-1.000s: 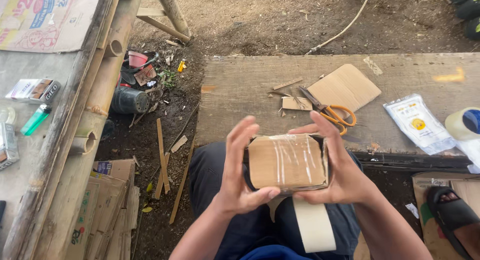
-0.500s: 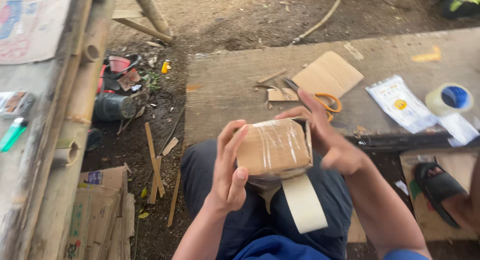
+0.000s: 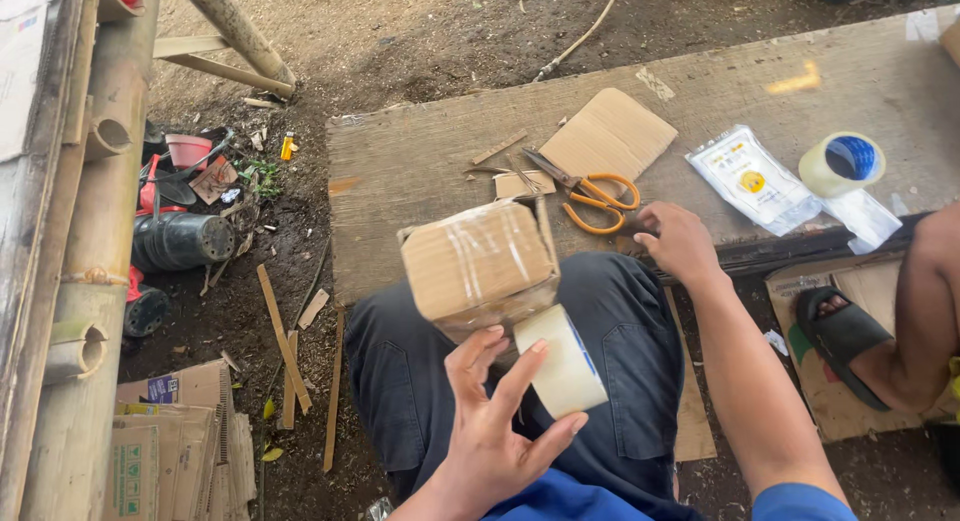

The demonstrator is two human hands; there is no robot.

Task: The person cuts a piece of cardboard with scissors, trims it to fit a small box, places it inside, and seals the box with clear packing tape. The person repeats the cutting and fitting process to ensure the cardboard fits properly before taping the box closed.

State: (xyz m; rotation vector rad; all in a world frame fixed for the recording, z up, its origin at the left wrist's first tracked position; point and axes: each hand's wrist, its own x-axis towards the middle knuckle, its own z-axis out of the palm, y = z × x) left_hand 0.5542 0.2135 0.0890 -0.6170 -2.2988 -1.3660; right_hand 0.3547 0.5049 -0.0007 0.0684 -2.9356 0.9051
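While bamboo poles [image 3: 95, 231] and stacked cardboard [image 3: 180, 441] line the left edge, the left hand [image 3: 495, 431] sits low at centre, fingers spread wide, propping a taped box [image 3: 480, 266] and a tape roll [image 3: 562, 361] hanging just beneath it, above the lap. Further right, scissors [image 3: 590, 191] lie on the board [image 3: 400, 171] beside a cardboard piece [image 3: 610, 133]. The right hand [image 3: 680, 243] rests at the board's near edge, fingers loosely curled, gripping nothing visible. A second roll [image 3: 842, 164] lies far right
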